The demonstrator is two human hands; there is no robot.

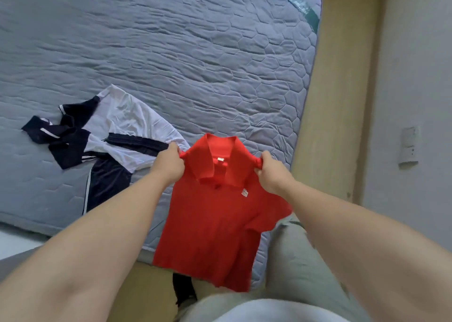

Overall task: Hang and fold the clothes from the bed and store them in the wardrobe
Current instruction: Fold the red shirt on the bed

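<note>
At the bed's (171,52) near edge, we pinch the red shirt's (215,224) shoulders, left hand (168,166), right hand (271,175); folding begins; next, lay it flat.

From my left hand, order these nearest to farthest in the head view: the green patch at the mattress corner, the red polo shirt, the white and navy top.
1. Red polo shirt: gripped at its shoulder by the left hand.
2. White and navy top: lying on the mattress, just left of that hand.
3. Green patch: at the mattress's far right corner.
</note>
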